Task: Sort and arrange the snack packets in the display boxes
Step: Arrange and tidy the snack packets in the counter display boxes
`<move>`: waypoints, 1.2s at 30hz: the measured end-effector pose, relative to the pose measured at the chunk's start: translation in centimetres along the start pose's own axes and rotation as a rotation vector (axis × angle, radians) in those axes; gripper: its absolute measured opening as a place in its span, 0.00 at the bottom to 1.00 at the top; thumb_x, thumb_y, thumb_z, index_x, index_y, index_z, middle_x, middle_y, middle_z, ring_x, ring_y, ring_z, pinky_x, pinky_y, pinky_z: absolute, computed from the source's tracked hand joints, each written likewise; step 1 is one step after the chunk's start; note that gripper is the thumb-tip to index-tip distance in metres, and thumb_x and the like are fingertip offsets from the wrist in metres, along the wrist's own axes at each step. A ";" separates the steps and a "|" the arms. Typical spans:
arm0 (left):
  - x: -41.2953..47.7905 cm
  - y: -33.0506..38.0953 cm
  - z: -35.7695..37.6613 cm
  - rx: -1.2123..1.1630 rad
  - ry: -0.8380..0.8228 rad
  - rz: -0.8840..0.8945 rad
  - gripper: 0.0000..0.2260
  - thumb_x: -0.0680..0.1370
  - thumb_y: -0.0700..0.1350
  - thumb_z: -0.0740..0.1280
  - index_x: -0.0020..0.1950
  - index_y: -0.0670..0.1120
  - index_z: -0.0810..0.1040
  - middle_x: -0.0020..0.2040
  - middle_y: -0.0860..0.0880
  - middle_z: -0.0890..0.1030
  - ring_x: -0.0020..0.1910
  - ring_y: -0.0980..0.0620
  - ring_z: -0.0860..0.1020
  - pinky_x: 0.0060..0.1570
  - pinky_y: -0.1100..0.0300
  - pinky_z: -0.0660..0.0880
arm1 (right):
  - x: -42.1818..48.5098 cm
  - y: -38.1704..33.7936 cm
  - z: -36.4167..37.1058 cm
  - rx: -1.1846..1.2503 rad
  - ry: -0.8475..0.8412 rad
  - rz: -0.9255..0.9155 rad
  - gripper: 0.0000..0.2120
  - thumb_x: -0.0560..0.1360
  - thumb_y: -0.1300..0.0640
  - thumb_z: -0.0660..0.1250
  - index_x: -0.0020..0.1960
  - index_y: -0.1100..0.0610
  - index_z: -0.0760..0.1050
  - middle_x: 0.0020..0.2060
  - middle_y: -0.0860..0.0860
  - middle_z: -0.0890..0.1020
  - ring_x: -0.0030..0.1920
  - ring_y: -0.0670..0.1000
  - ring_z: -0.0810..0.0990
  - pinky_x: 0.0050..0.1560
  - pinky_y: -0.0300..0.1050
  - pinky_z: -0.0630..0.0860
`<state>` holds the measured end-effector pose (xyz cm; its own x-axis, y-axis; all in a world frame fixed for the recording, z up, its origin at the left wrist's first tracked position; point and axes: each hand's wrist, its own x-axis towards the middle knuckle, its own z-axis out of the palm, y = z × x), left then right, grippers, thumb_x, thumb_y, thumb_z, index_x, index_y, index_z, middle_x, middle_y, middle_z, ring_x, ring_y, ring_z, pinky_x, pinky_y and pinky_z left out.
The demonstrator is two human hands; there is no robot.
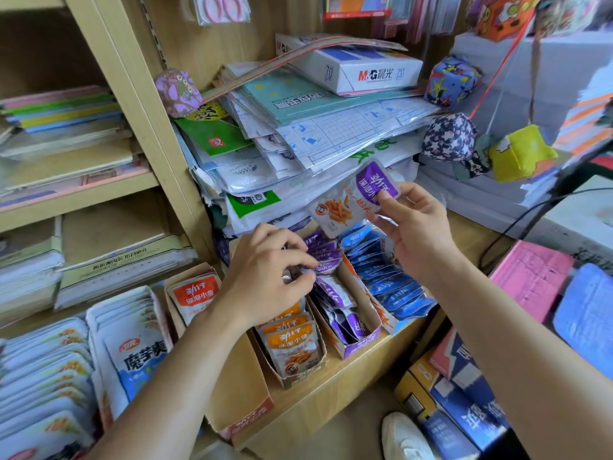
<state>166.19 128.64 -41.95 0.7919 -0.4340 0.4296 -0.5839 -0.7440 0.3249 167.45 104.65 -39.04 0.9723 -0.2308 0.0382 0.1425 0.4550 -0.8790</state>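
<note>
Your left forearm [159, 376] and right forearm [517, 330] cross the bottom of the view and reach over the shelf of display boxes. Your left hand [265, 270] is down at the purple display box [360, 348], its fingertips [306, 260] curled and pinching the top edges of the purple packets [335, 293] filed there, apparently to part the row. Your right hand [418, 227] is raised above and behind that box, thumb and fingers gripping a loose purple packet [351, 202] by its purple end. This packet lies tilted, long axis running from low-left to high-right, printed face toward you, its free end pointing down toward the left fingertips.

That is the relation to watch: the gap lies below and to the left of the held packet, nearer your left hand, between the orange box [298, 373] and the blue packets [384, 277] (same brand, it seems, different colour). I judge the packet must turn upright, crosswise to the box, before dropping in — otherwise it may snag neighbouring tops.
</note>
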 end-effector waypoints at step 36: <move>0.1 -0.9 1.9 0.127 -0.082 -0.187 0.19 0.79 0.60 0.64 0.71 0.64 0.73 0.52 0.58 0.69 0.55 0.57 0.59 0.60 0.52 0.57 | -3.9 3.9 -0.1 -1.525 -0.637 -0.264 0.28 0.62 0.37 0.79 0.54 0.52 0.77 0.45 0.45 0.77 0.45 0.47 0.76 0.45 0.43 0.75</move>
<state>167.15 128.33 -43.78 0.8990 -0.3186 0.3004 -0.4027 -0.8711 0.2811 164.17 107.23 -42.65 0.9220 0.3772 0.0876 0.3767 -0.8209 -0.4292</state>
